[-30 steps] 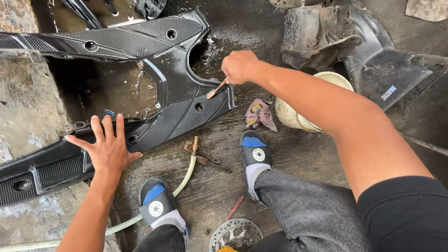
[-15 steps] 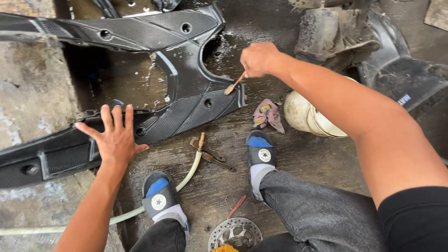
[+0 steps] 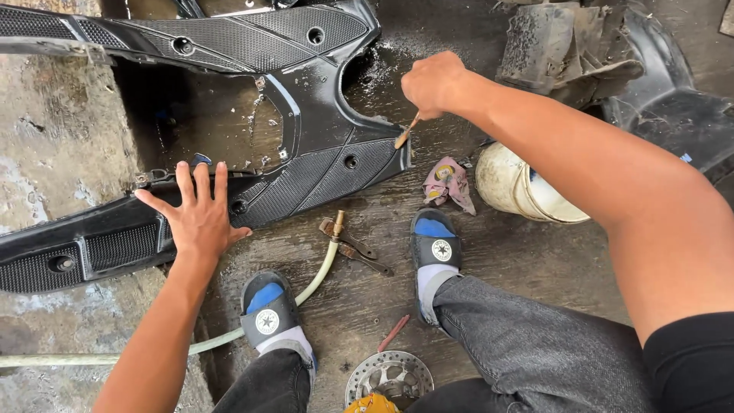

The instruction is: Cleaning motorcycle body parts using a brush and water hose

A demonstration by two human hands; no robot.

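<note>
Under both hands, black panel [image 3: 306,164]: left hand [image 3: 200,216] flat, fingers spread; right hand [image 3: 433,82] gripping brush [image 3: 405,134].

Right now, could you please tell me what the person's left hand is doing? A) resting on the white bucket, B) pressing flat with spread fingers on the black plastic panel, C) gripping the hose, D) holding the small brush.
B: the left hand lies open, fingers spread, on the black plastic panel, while the right hand holds the small brush at the panel's edge; the hose and white bucket are untouched.
</note>
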